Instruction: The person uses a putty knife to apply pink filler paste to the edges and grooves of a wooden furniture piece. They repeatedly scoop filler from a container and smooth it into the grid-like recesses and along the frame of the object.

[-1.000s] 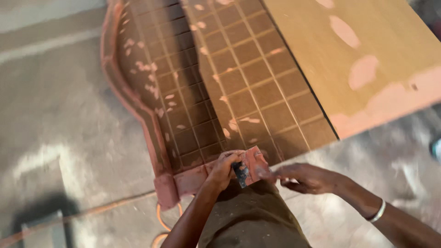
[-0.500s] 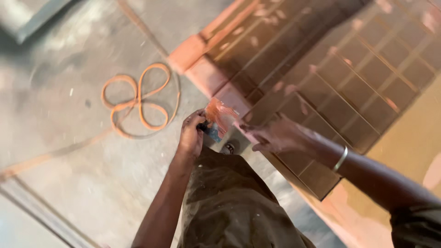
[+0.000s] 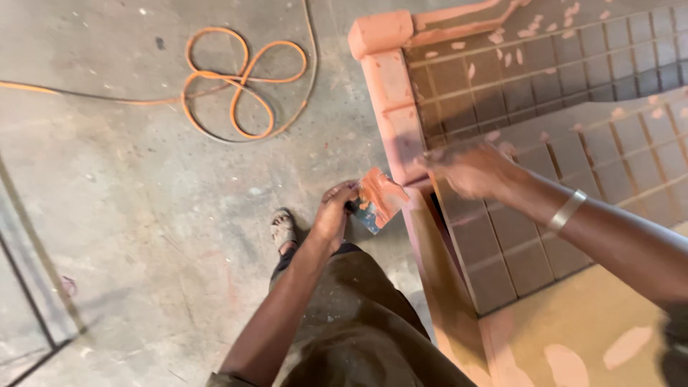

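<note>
Dusty grey concrete floor (image 3: pixel 129 215) with a looped orange cable (image 3: pixel 236 86) and a paneled wooden door (image 3: pixel 502 107)

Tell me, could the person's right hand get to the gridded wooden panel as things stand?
Probably yes. The right hand is already over the gridded panel, blurred, so contact is unclear, and nothing lies between them. The left hand holds a small putty-smeared piece off the panel's edge.
</note>
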